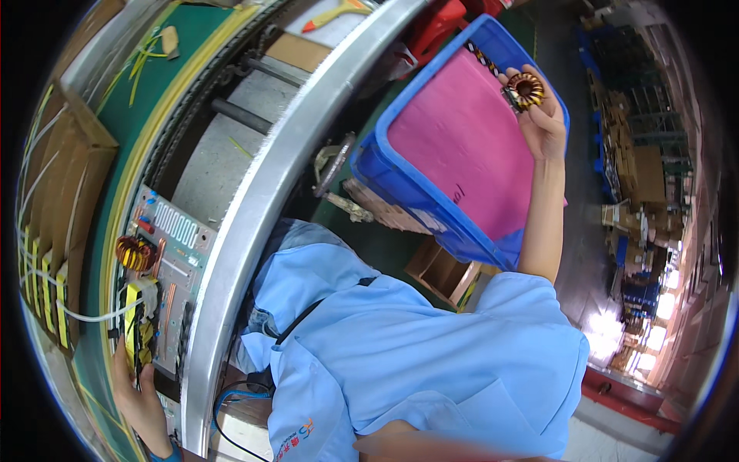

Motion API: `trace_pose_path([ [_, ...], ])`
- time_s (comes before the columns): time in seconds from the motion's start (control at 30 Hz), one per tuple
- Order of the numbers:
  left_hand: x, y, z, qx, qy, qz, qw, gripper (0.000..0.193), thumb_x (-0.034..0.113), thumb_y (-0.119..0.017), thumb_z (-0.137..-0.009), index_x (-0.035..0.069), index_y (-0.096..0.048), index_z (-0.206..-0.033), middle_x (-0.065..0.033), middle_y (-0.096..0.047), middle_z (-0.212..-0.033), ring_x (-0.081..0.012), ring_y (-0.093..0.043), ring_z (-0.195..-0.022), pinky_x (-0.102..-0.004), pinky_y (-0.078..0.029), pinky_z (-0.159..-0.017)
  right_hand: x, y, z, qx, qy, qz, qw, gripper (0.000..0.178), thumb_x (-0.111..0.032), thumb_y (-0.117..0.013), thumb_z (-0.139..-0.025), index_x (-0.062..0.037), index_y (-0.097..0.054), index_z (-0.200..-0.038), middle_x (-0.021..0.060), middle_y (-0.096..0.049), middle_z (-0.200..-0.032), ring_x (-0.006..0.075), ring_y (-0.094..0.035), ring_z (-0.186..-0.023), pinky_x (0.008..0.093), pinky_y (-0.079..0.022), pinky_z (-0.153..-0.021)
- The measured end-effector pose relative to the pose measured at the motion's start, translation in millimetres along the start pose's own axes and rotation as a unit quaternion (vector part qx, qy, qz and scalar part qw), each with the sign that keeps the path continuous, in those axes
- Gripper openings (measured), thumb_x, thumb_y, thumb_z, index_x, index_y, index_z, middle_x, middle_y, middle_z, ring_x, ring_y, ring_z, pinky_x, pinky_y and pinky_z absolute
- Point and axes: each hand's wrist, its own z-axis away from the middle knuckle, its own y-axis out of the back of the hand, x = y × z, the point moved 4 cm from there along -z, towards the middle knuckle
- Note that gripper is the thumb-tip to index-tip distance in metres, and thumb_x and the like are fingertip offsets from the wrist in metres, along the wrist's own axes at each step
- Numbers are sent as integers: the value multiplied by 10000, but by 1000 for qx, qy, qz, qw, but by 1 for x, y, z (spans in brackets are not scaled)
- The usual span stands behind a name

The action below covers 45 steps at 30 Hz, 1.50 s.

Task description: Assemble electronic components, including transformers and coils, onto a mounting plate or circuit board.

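Note:
In my right hand (545, 127) is a toroidal coil (526, 91), copper-wound on a ring core, with a small dark piece at its side. The fingers curl around it above the far right part of a blue crate (400, 165). My left hand (142, 404) is at the lower left, its thumb and fingers around the near end of a yellow-taped transformer (141, 308). That transformer sits on a grey circuit board (181, 266). Another toroidal coil (136, 252) stands on the board just beyond it. Some of my left fingertips are hidden.
Pink sheet (462, 146) covers most of the crate, with more coils (483, 58) at its far end. A metal conveyor rail (289, 154) runs between board and crate. At the left stands a cardboard box (69, 177) with yellow-taped parts. Cutters (339, 13) lie beyond the rail.

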Motion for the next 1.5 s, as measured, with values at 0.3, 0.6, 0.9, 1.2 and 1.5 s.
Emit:
trace_pose_path([
  [0.3,23,-15,0,99,-55,30,993,478,-19,-627,-826,73,-582,-1293,-188,-616,-1221,-355,-601,-1109,-370,-473,-934,-2,-241,-13,-315,-32,-42,948,891,-245,-857,-661,100,-405,-1347,315,-515,-1310,322,-574,-1177,411,-426,-1047],
  [0.6,21,-10,12,153,-89,15,984,479,52,-678,-780,110,-593,-1248,-126,-633,-1130,-343,-629,-937,-406,-516,-768,38,-416,36,-524,133,129,831,635,83,-748,-640,-48,-551,-1229,119,-498,-1258,255,-536,-1136,350,-477,-924],
  [0.9,12,-9,10,169,-113,48,978,478,57,-696,-761,94,-598,-1227,-115,-639,-1086,-338,-628,-921,-407,-510,-731,44,-433,50,-477,299,268,782,605,43,-776,-567,-41,-606,-1141,112,-586,-1139,304,-604,-991,347,-505,-814],
  [1.2,7,-10,13,182,-100,62,976,485,68,-716,-753,97,-603,-1224,-115,-642,-1075,-327,-633,-918,-387,-514,-721,23,-440,47,-514,299,375,711,598,-51,-794,-628,-37,-614,-1197,121,-619,-1191,302,-604,-1077,377,-498,-896],
  [1.5,0,-16,38,255,21,113,960,326,107,-749,-768,83,-633,-1071,-84,-677,-941,-239,-674,-759,-326,-528,-619,36,-524,32,-550,92,176,811,526,-55,-659,-850,-21,-516,-1355,101,-656,-1145,148,-600,-972,275,-470,-842],
])
